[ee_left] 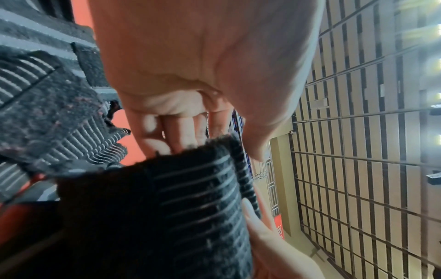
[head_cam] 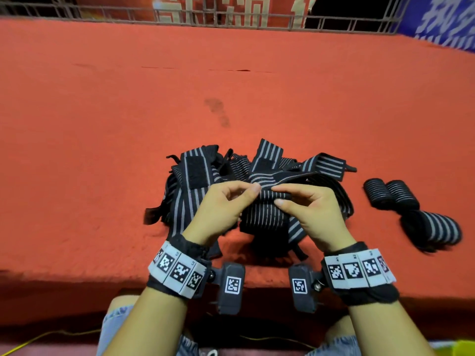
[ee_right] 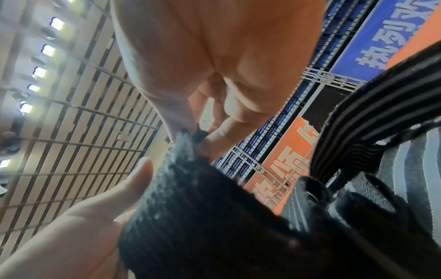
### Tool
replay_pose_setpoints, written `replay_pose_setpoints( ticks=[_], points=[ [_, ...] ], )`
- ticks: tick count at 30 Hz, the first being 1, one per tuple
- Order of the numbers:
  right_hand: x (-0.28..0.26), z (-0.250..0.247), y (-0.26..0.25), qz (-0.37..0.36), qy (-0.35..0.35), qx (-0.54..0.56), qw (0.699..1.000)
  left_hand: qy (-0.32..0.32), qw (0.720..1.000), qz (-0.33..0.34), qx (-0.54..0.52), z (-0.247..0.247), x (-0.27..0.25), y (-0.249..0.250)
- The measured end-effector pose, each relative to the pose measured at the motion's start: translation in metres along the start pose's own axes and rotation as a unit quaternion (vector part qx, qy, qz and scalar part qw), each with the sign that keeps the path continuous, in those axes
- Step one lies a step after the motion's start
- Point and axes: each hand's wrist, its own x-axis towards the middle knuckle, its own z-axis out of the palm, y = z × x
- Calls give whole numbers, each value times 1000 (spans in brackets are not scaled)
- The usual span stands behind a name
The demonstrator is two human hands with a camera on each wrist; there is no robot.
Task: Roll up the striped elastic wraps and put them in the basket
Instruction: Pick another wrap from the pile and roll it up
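A heap of black wraps with grey stripes (head_cam: 200,176) lies on the red mat near its front edge. Over the heap both hands hold one striped wrap (head_cam: 267,199) (ee_left: 198,190) (ee_right: 205,207) that is partly rolled. My left hand (head_cam: 231,199) (ee_left: 181,120) pinches its left end between thumb and fingers. My right hand (head_cam: 298,199) (ee_right: 207,120) pinches the right end, thumb under and fingers on top. The loose tail (head_cam: 323,186) runs off to the right. No basket is in view.
Three rolled wraps (head_cam: 390,194) (head_cam: 434,231) lie on the red mat (head_cam: 128,111) to the right. A metal railing (head_cam: 231,19) with banners runs along the far edge. The mat's front edge (head_cam: 77,278) is just before my knees.
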Motion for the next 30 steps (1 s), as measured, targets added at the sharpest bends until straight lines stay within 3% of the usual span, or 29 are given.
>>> replay_pose_setpoints(
  ticks=[4, 10, 14, 19, 25, 30],
  points=[
    [-6, 1, -2, -6, -20, -1, 1000, 16, 1000, 3, -13, -1, -3, -7],
    [-12, 2, -1, 60, -11, 31, 998, 22, 999, 44, 14, -1, -8, -4],
    [-15, -2, -2, 15, 21, 58, 998, -4, 1000, 13, -23, 4, -10, -1],
    [-16, -8, -1, -25, 38, 5, 999, -26, 999, -15, -12, 11, -12, 5],
    [-22, -12, -9, -70, 6, 12, 997, -18, 999, 28, -29, 10, -10, 12],
    [-21, -8, -16, -1, 19, 61, 998, 6, 997, 73, 19, 9, -13, 21]
  ],
)
